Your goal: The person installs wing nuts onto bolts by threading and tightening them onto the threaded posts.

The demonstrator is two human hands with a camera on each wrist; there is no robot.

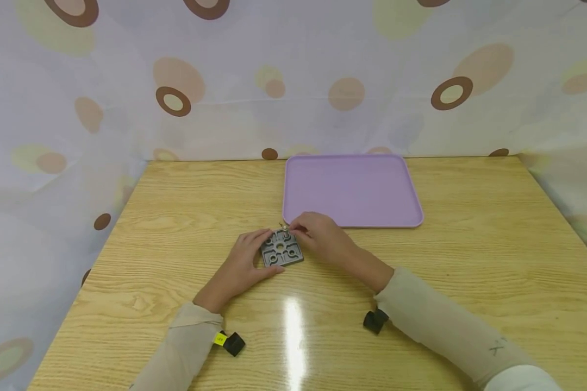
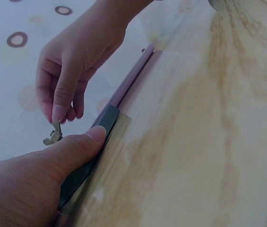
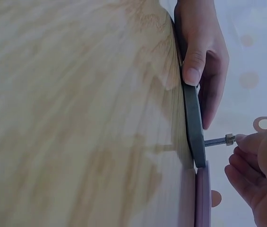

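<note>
A square grey metal plate (image 1: pixel 282 256) with a round centre hole and several smaller holes lies flat on the wooden table. My left hand (image 1: pixel 244 262) grips it from the left, thumb along the near edge and fingers by the far left corner. From the plate's far corner a threaded bolt (image 3: pixel 215 142) stands upright. Near the bolt's top sits a brass-coloured wing nut (image 2: pixel 54 135), pinched between the thumb and fingertips of my right hand (image 1: pixel 325 239). The right hand's other fingers are curled loosely beneath.
A purple tray (image 1: pixel 352 190) lies just behind the plate, toward the back of the wooden table (image 1: pixel 450 233). Patterned cloth (image 1: pixel 313 65) hangs behind the table and at both sides. Small black devices (image 1: pixel 233 344) stick out from both sleeves.
</note>
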